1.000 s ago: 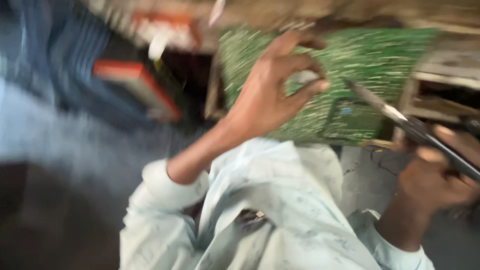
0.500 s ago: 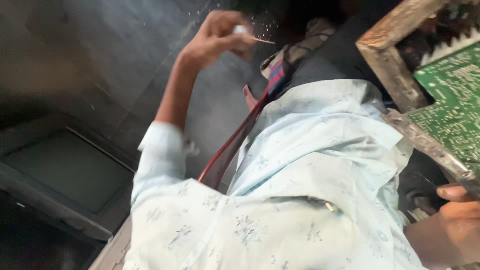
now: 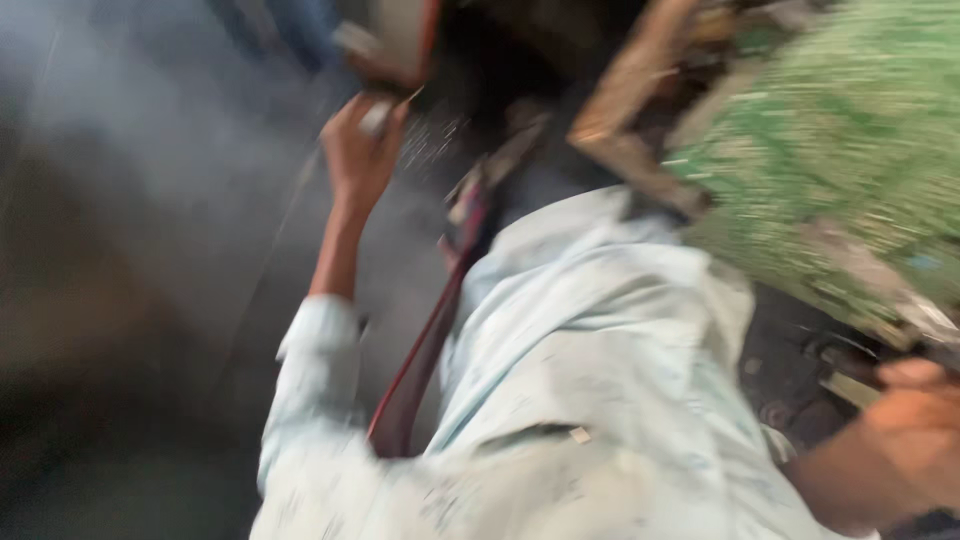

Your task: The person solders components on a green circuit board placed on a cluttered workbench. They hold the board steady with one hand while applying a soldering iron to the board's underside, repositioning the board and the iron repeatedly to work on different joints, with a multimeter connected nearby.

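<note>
Small pale object [image 3: 377, 117] is sitting pinched in left hand [image 3: 357, 150], raised up over the dark floor [image 3: 150, 250], well left of the board. Too blurred to say what it is. Left fingers [image 3: 385, 108] are curling tight around it, forearm is pointing up out of a light blue sleeve [image 3: 310, 370]. Right hand [image 3: 915, 420] is showing at lower right edge, just below the green circuit board [image 3: 840, 170]; fingers partly cut off and blurred, can't tell grip. Board is lying in a wooden frame [image 3: 625, 120]. Red strap [image 3: 430, 340] is running along the shirt
</note>
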Motion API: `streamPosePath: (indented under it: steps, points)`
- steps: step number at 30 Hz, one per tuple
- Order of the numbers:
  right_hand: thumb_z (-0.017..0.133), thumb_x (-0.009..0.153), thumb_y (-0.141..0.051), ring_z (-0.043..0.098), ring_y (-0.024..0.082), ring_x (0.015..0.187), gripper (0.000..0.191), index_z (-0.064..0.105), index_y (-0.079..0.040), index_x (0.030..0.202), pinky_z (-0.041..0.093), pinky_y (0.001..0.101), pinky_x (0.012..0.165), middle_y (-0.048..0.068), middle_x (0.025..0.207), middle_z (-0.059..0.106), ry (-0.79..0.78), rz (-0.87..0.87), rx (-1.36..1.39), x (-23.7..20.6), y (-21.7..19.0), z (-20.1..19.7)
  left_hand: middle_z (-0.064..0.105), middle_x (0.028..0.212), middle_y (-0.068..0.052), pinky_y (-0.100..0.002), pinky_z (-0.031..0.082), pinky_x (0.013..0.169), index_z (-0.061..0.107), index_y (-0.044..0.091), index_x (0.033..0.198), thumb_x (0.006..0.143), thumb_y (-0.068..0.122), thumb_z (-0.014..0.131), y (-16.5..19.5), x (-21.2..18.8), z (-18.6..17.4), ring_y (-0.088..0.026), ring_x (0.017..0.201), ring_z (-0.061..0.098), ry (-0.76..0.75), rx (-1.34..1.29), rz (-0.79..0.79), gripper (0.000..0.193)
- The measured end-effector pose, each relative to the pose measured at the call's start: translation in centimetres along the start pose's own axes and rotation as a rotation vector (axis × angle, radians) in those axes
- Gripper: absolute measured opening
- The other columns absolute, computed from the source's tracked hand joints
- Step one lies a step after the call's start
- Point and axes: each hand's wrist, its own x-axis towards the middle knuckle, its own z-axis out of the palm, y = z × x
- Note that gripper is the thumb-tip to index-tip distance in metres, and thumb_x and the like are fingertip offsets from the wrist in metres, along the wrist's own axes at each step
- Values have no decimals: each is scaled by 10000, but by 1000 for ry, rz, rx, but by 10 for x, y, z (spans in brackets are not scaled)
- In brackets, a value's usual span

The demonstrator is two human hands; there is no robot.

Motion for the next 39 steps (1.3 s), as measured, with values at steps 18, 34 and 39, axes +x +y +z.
streamPosePath:
  steps: [18, 34, 39]
  points:
    - [722, 1147, -107, 729, 341, 837, 248, 595, 84, 1240, 577, 442, 684, 246, 1215, 681, 293, -428, -153, 4, -40, -46, 740, 1113, -106, -334, 580, 873, 736, 37, 977, 872, 34, 815, 396, 13, 110, -236, 1042, 731, -553, -285, 623, 131]
    - [622, 1165, -167, 688, 239, 733, 283, 616, 101, 1256, 562, 324, 689, 242, 968, 705, 451, -39, 450, 17, -22, -32, 725, 1168, -134, -393, 548, 993, 693, 6, 1047, 976, 63, 744, 519, 20, 200, -318, 1135, 715, -476, -215, 888, 104]
    - [610, 1144, -163, 708, 242, 821, 308, 598, 90, 1321, 584, 359, 804, 251, 1043, 711, 431, 33, 559, 18, -16, -31, 710, 994, -123, -365, 530, 808, 689, 6, 1025, 991, 79, 742, 525, 17, 212, -287, 906, 704, -546, -184, 854, 96]
